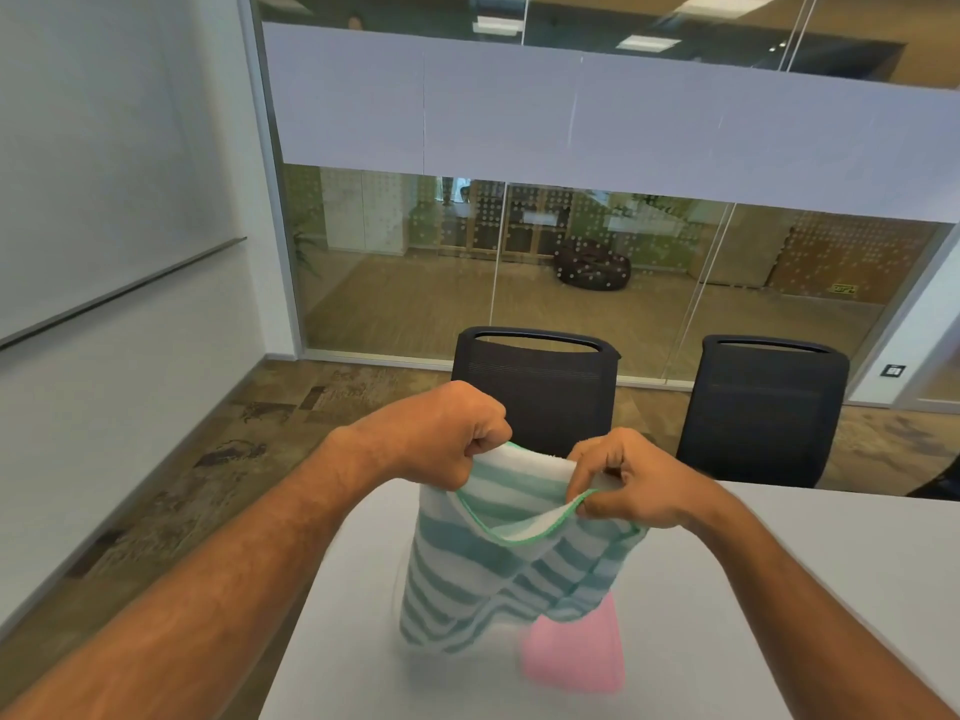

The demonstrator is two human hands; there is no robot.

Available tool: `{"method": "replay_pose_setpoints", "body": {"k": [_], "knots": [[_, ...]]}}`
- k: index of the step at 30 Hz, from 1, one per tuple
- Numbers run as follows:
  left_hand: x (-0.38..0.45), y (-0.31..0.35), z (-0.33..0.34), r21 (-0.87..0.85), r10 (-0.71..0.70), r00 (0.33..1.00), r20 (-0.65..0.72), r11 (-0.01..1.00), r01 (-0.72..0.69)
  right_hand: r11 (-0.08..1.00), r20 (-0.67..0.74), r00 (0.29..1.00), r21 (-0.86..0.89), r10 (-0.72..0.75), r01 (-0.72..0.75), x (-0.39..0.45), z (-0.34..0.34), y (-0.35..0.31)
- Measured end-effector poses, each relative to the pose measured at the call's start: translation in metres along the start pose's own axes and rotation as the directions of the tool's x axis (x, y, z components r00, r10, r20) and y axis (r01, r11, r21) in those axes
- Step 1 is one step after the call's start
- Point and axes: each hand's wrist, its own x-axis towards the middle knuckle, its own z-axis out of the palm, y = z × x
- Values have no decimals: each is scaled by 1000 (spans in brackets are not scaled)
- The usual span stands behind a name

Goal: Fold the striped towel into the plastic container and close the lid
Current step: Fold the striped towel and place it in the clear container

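Note:
The striped towel [498, 569], teal and white with a green hem, hangs in the air above the table. My left hand [447, 433] is clenched on its upper left corner. My right hand [628, 480] pinches the upper right corner and the green hem. The cloth sags between both hands and its lower part is blurred. A pink object [576, 657], blurred, lies on the table under the towel's lower right. I cannot tell whether it is the container or its lid. No clear plastic container shows in the head view.
The white table [779, 589] fills the lower right. Two black office chairs [540, 397] [763, 407] stand at its far edge. Behind them is a glass wall [519, 252]. Patterned floor lies to the left of the table.

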Motion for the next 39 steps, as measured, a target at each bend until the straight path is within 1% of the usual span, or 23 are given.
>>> {"method": "replay_pose_setpoints", "body": {"k": [4,8,11,13,15,19,24,27,30,34,39], "knots": [[-1,0,-5,52,-40,999,-6,998,40,999,-31,999,-30,19,-20,-2,-6,5],[-2,-3,-6,45,-56,997,-61,997,59,998,-84,996,-64,18,-23,-4,-11,11],[-2,-5,-7,24,-68,994,-90,997,70,999,-117,993,10,34,-33,-7,-12,12],[-1,-7,-8,11,-99,990,-98,995,101,998,-112,992,44,56,-51,-8,-11,11],[0,-9,-7,5,-131,987,-99,991,132,997,-121,990,0,76,-77,-9,-10,10],[-2,-11,-8,9,-164,982,-99,986,165,973,-173,981,-195,90,-124,-8,-9,6],[-7,-13,-9,19,-225,971,-82,974,227,961,-212,970,-218,121,-167,-12,-11,6],[-10,-16,-9,27,-271,959,-80,961,274,973,-263,959,-170,106,-154,-17,-13,7],[-13,-15,-12,23,-304,949,-84,952,306,994,-346,933,-14,95,-106,-20,-13,10],[-16,-16,-14,27,-334,939,-81,941,337,985,-435,898,174,66,12,-22,-9,14],[-16,-19,-12,23,-321,944,-81,946,323,952,-493,869,282,36,121,-24,-1,18]]}}
